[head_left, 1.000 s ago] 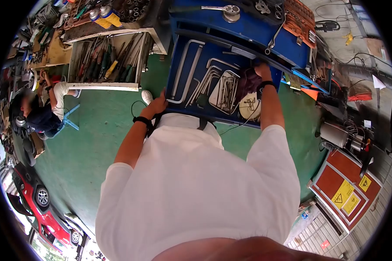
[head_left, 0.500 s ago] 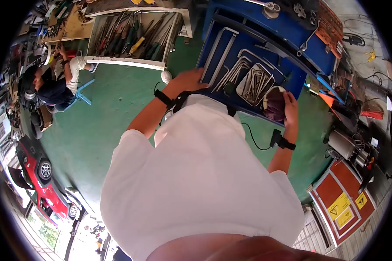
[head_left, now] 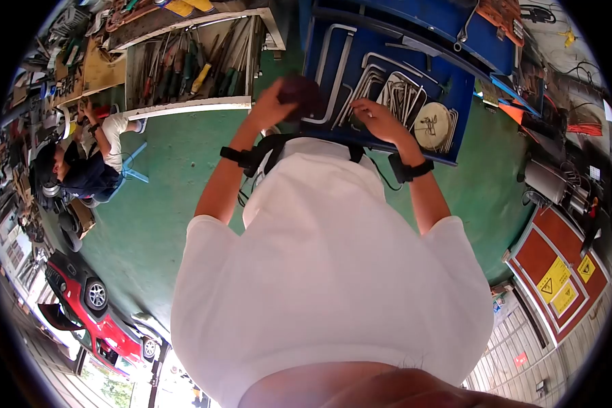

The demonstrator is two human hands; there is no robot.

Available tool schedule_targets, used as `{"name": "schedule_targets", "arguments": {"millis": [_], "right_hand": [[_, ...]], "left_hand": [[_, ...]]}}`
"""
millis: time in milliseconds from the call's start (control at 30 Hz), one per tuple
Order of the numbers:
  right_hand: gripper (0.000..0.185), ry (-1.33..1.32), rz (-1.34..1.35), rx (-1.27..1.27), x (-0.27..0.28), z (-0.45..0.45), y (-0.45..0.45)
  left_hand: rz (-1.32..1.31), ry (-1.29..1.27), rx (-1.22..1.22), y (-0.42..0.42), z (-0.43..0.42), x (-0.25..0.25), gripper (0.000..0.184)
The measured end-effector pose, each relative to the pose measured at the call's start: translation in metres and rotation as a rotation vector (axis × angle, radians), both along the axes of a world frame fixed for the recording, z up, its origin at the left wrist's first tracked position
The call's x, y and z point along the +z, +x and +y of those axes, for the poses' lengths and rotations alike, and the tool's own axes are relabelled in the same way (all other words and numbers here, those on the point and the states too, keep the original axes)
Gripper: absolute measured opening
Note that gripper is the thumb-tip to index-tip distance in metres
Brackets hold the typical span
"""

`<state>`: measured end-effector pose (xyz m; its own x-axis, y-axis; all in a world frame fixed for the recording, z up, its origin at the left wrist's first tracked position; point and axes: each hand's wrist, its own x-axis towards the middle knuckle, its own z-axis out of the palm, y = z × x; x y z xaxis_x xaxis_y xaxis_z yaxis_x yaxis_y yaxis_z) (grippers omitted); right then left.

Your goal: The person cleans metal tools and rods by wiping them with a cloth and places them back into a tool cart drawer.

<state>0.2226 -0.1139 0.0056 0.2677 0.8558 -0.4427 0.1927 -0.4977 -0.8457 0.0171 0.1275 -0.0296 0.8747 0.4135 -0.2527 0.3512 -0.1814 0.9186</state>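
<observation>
My left hand (head_left: 268,110) is closed round a dark maroon, rounded thing (head_left: 301,97) at the left edge of the blue drawer (head_left: 464,102); its exact kind is not clear. My right hand (head_left: 382,122) hovers over the drawer, fingers stretched out to the left, holding nothing I can see. Beneath and beside it lie several bent hex keys (head_left: 367,85). A tray of smaller hex keys (head_left: 402,95) is partly hidden by that hand. To its right sits a round cream-coloured dish (head_left: 432,126) with small thin pieces on it. A large L-shaped hex key (head_left: 326,58) lies at the drawer's left.
A wooden drawer (head_left: 183,107) full of screwdrivers (head_left: 200,78) stands to the left. Farther left, a person (head_left: 88,160) sits on a blue stool (head_left: 136,163). A red-brown cabinet (head_left: 534,255) with yellow warning labels is at the right, and a red car (head_left: 102,326) lower left.
The maroon thing has gone from my right hand at the drawer's right end to my left hand. My right hand has moved left, and the cream dish is uncovered.
</observation>
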Motion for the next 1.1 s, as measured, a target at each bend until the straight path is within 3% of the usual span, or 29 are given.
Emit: {"name": "schedule_targets", "arguments": {"millis": [33,67,133,200,267,300,367,500,567,600,667,767,1100], "right_hand": [[0.024,0.001,-0.216,0.017,-0.016,-0.009,0.002],[0.024,-0.007,-0.214,0.012,-0.027,-0.015,0.005],[0.024,-0.258,-0.432,0.07,-0.047,-0.026,0.009],[0.025,-0.246,-0.364,0.023,-0.086,-0.037,0.01],[0.026,-0.351,0.109,-0.24,-0.096,-0.039,0.005],[0.026,-0.356,0.105,-0.241,-0.094,-0.039,0.002],[0.03,-0.293,-0.355,-0.019,-0.09,-0.037,-0.004],[0.038,-0.251,-0.416,-0.02,-0.095,-0.045,-0.018],[0.055,-0.141,-0.744,0.032,-0.101,-0.048,-0.027],[0.055,-0.145,-0.742,0.027,-0.091,-0.043,-0.032],[0.061,-0.46,-0.7,0.049,-0.062,-0.025,-0.04],[0.068,-0.567,-0.729,0.067,-0.069,-0.019,-0.039],[0.067,-0.663,-0.738,0.032,-0.067,-0.005,-0.041]], "left_hand": [[0.004,-0.009,-0.007,-0.005,0.005,-0.007,0.064],[-0.061,0.066,0.095,-0.009,0.012,-0.014,0.064],[-0.119,0.131,0.197,-0.012,0.014,-0.029,0.063],[0.054,0.046,0.105,-0.013,0.013,-0.048,0.063],[-0.027,0.072,0.071,-0.015,-0.005,-0.072,0.065],[-0.01,0.083,-0.043,-0.009,-0.013,-0.071,0.066],[0.019,0.13,-0.194,0.001,-0.024,-0.069,0.066],[0.038,0.185,-0.25,0.006,-0.029,-0.051,0.07],[-0.001,0.202,-0.291,0.009,-0.026,-0.06,0.071],[-0.001,0.2,-0.298,0.009,-0.026,-0.062,0.071],[-0.002,0.168,-0.293,0.012,-0.025,-0.064,0.065],[0.073,0.123,-0.328,0.015,-0.019,-0.073,0.066],[0.07,0.111,-0.35,0.015,-0.017,-0.083,0.069]]}}
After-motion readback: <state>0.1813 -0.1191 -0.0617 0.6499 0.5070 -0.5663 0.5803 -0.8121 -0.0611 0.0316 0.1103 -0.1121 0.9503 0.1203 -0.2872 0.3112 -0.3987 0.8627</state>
